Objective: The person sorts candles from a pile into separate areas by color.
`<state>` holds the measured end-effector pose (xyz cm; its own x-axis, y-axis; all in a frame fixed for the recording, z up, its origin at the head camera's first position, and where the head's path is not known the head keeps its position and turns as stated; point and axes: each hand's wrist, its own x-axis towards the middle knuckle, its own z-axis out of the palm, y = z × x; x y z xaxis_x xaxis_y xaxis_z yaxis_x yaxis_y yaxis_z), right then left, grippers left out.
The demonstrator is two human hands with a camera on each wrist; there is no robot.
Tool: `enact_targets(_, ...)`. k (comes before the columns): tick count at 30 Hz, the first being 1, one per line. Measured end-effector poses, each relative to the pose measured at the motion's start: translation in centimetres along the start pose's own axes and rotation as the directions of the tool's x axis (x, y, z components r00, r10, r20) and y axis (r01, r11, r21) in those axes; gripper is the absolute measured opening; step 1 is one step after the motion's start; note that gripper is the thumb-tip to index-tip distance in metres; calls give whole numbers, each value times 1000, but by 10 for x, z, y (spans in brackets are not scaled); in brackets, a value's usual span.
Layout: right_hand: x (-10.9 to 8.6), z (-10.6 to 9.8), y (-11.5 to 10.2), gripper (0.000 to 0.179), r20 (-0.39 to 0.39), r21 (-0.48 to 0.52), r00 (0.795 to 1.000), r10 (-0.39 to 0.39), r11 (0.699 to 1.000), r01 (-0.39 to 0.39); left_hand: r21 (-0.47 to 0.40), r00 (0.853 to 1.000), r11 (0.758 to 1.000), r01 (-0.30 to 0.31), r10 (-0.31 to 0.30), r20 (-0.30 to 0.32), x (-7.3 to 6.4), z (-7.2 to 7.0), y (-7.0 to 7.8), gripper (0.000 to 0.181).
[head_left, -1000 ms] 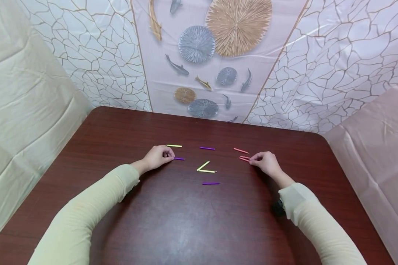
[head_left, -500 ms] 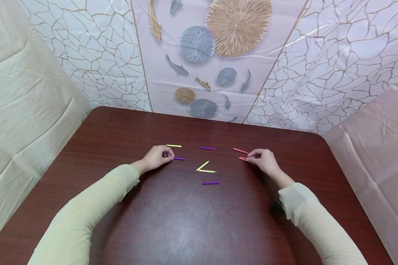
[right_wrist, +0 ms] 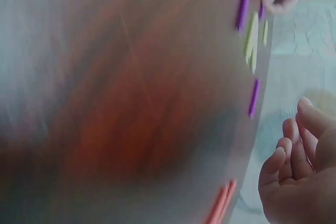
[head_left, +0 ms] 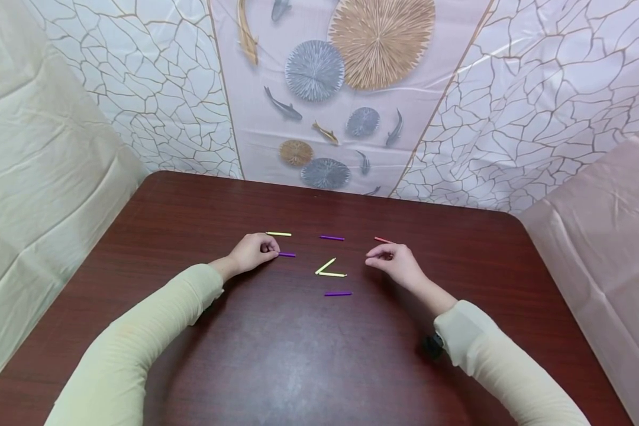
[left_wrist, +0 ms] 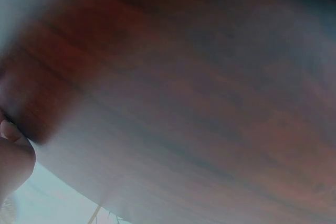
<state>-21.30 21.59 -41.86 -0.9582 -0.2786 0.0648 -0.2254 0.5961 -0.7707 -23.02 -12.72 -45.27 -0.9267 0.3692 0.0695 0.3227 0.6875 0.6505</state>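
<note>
Near the left of the stick group, my left hand (head_left: pixel 252 252) pinches one end of a thin purple stick (head_left: pixel 287 255) lying low at the table. A yellow stick (head_left: pixel 279 234) lies just beyond it. My right hand (head_left: pixel 396 263) hovers right of the middle, fingers loosely bent and nothing visible between them. Beyond its knuckles one red stick (head_left: pixel 383 239) shows in the head view. Red sticks (right_wrist: pixel 223 203) lie side by side in the right wrist view, apart from the fingers; in the head view the hand hides some. The left wrist view is mostly blurred tabletop.
Between the hands, two yellow sticks (head_left: pixel 332 274) form a narrow V on the brown table (head_left: pixel 298 355). One purple stick (head_left: pixel 332 238) lies behind them and another purple stick (head_left: pixel 338 293) in front. A patterned cloth (head_left: pixel 319 148) hangs at the table's back edge.
My right hand first reached over the red sticks, then came away to the left, its fingers now off them. The left hand has stayed on its purple stick.
</note>
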Motion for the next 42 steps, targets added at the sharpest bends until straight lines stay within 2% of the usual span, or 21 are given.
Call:
enact_targets(4,-9,16,-5,14,90,4,995,-32,999,32,-2,1000,1000,-1,1,0,0,0,0,4)
enact_targets(9,-17,33,-1,10,191,-20,978,-88,995,93,-4,1000,1000,0,0,4,0,1,-1,4)
enact_targets(13,-21,39,-1,9,236,-55,964,-121,989,138,-6,1000,1000,3,-3,5,-1,1,-1,5)
enact_targets(21,-19,43,-2,6,272,-123,948,-164,971,203,-2,1000,1000,2,-2,11,-1,0,-3,4)
enact_targets(30,-18,42,-3,4,280,-138,945,-166,968,211,-8,1000,1000,-29,29,4,-2,-2,-5,5)
enact_targets(35,-18,42,-4,5,281,-137,949,-145,972,189,-11,1000,1000,-23,23,12,-3,-2,-8,4)
enact_targets(42,-18,43,-3,5,282,-138,946,-157,970,202,-13,999,999,-31,31,26,-3,-2,-11,4)
